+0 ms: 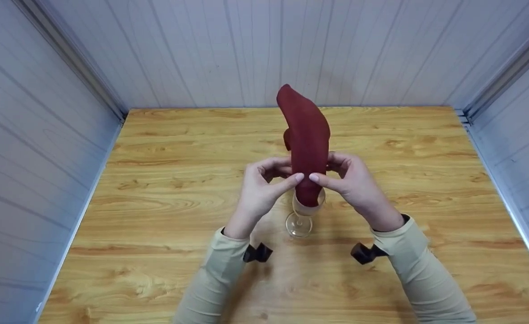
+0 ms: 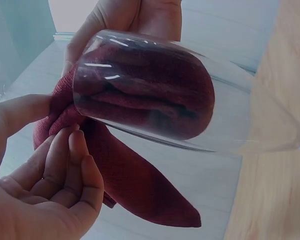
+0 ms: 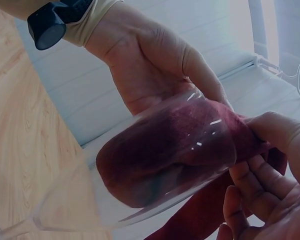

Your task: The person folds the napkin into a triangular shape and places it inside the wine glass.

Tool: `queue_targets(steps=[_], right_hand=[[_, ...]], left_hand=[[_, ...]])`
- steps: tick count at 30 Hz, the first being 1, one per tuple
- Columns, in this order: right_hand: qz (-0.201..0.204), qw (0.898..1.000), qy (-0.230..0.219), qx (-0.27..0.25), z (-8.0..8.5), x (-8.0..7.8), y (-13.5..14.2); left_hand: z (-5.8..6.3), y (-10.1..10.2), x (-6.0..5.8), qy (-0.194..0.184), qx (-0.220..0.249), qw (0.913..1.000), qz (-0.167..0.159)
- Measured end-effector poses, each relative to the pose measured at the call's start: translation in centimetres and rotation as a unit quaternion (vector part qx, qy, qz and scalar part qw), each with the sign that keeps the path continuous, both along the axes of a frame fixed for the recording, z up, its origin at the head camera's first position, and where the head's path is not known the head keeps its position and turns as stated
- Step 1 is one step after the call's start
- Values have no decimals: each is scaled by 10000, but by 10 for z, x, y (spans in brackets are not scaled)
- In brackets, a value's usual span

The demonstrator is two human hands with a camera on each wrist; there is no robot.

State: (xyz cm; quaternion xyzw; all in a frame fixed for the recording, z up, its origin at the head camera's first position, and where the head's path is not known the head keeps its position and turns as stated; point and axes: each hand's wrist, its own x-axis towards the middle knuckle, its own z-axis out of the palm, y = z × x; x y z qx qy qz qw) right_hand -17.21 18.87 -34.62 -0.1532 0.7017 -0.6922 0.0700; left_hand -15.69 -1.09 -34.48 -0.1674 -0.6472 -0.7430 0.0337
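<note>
A dark red cloth napkin (image 1: 309, 130) stands folded in a clear stemmed glass (image 1: 299, 225), its lower end bunched inside the bowl. The upper part rises well above the rim, its tip leaning left in the head view. My left hand (image 1: 260, 184) pinches the napkin's left side just over the rim, thumb on the near face. From the other side my right hand (image 1: 354, 184) pinches it likewise, the two thumb tips close together. Through the glass bowl (image 2: 230, 110) in the left wrist view, the rounded bundle shows; a pointed flap hangs outside.
The glass's foot rests on a wood-grain table (image 1: 156, 216). Pale panelled walls (image 1: 201, 54) enclose the back and both sides. A black wrist camera (image 1: 257, 253) is strapped to the left wrist, and another black camera (image 1: 365, 253) to the right.
</note>
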Motion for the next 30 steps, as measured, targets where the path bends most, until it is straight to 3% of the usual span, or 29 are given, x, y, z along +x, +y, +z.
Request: queue_targets(steps=[4,8,13,16,20,30], right_hand=[[29,9997,212,-94,-4,0,0],[221,9988,388,-212,-6,0,3],[642,9964,417,-365,-9,1,4],[660,9964,388,-356,-9,1,3],[561,9973,438,-174,-10,2,2],[509,9983,269,-46,-18,6,1]], left_hand=[[8,2,6,46,-21,9999,122],[-2,2,1,136,-10,9998,147],[-12,-3,-3,-87,206,9994,-249],[-13,-4,-3,-115,278,9988,-398],[-14,-4,-1,88,35,9996,-273],[11,-8,17,162,-888,9959,-7]])
